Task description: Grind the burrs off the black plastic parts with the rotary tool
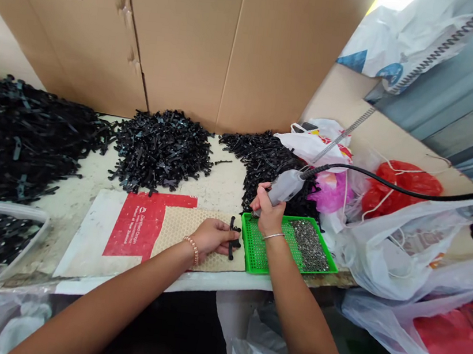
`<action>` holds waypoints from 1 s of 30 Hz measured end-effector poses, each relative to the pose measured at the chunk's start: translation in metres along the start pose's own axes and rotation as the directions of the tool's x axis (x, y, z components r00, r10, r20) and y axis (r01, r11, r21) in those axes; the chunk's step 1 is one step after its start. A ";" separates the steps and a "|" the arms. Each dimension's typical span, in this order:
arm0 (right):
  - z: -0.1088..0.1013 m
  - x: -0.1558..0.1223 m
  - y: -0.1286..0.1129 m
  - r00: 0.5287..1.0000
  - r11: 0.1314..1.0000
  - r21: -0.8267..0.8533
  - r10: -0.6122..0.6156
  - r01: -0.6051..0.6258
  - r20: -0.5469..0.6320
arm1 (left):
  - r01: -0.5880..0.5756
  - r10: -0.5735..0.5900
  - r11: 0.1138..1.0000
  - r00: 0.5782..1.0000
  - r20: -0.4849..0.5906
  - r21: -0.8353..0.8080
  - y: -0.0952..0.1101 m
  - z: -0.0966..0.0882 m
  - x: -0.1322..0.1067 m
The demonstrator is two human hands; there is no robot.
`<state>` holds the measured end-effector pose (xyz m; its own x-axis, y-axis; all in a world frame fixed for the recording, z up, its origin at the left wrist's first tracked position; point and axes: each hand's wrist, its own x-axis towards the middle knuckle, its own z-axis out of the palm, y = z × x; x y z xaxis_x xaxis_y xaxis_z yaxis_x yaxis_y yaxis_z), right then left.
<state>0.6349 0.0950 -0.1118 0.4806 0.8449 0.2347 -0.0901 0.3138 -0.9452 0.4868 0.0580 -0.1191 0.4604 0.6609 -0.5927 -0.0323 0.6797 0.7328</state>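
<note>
My left hand [212, 236] pinches small black plastic parts [233, 239] between thumb and fingers, low over a tan honeycomb-textured pad [184, 222]. How many parts it holds is hard to make out. My right hand [270, 211] is wrapped round a grey electric screwdriver [286, 186], whose black cable runs off to the right. The tool's tip is hidden behind the hand. Beneath that hand lies a green perforated tray [246, 264], with many small metal screws [309, 246] heaped in its right part.
Piles of black plastic parts lie at the left [20, 131], centre [164, 150] and right [265, 157]. A clear bin [41, 218] holds more. A large cardboard box [184, 42] stands behind. A coiled spring [347, 133] hangs towards the screwdriver. Plastic bags [402, 239] crowd the right.
</note>
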 end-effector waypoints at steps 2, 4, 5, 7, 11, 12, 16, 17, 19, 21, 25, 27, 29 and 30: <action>-0.001 0.000 -0.013 0.999 0.998 0.054 -0.017 0.020 -0.049 | 0.004 -0.004 1.000 1.000 0.005 0.000 0.000 -0.001 0.001; -0.001 -0.004 -0.032 0.996 0.989 0.142 -0.031 0.043 -0.084 | 0.005 -0.005 1.000 1.000 0.012 0.000 -0.001 -0.001 0.002; -0.001 -0.008 -0.042 0.996 0.982 0.185 -0.029 0.045 -0.086 | 0.003 -0.003 1.000 1.000 0.016 -0.001 -0.002 -0.001 0.002; 0.000 -0.020 -0.059 0.999 0.970 0.244 -0.008 0.018 -0.041 | -0.005 0.005 1.000 1.000 0.022 -0.004 -0.003 -0.002 0.003; 0.005 -0.052 -0.066 0.996 0.968 0.240 0.052 -0.068 0.073 | -0.010 0.010 1.000 1.000 0.012 -0.007 -0.004 -0.002 0.003; 0.007 -0.059 -0.064 0.995 0.968 0.237 0.066 -0.083 0.080 | -0.013 0.013 1.000 1.000 0.013 -0.007 -0.004 -0.002 0.003; 0.010 -0.071 -0.052 0.991 0.962 0.245 0.106 -0.122 0.078 | -0.038 0.038 0.999 0.999 0.027 -0.001 -0.005 -0.003 0.003; 0.010 -0.071 -0.051 0.991 0.960 0.250 0.112 -0.128 0.079 | -0.039 0.039 0.999 0.999 0.024 0.000 -0.005 -0.003 0.003; 0.010 -0.070 -0.051 0.990 0.956 0.261 0.122 -0.137 0.074 | -0.035 0.035 0.999 0.999 0.009 0.001 -0.005 -0.002 0.003; 0.010 -0.069 -0.052 0.989 0.952 0.272 0.130 -0.144 0.069 | -0.029 0.029 1.000 1.000 0.000 0.001 -0.004 -0.001 0.002; 0.011 -0.070 -0.054 0.989 0.955 0.261 0.127 -0.143 0.074 | -0.035 0.035 0.999 0.999 -0.014 0.005 -0.002 0.001 0.000; 0.011 -0.071 -0.053 0.990 0.958 0.253 0.120 -0.135 0.073 | -0.039 0.039 0.999 0.999 -0.019 0.001 -0.002 0.001 0.000; 0.011 -0.072 -0.051 0.991 0.959 0.253 0.114 -0.127 0.064 | -0.041 0.041 0.999 0.999 -0.016 -0.001 -0.003 0.001 0.000; 0.011 -0.072 -0.050 0.992 0.959 0.253 0.113 -0.124 0.059 | -0.045 0.045 0.999 0.999 -0.014 0.000 -0.004 0.000 0.001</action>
<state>0.5952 0.0237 -0.0787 0.4152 0.8990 0.1393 -0.3668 0.3055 -0.8787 0.4874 0.0558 -0.1220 0.4456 0.6951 -0.5642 -0.0527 0.6495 0.7585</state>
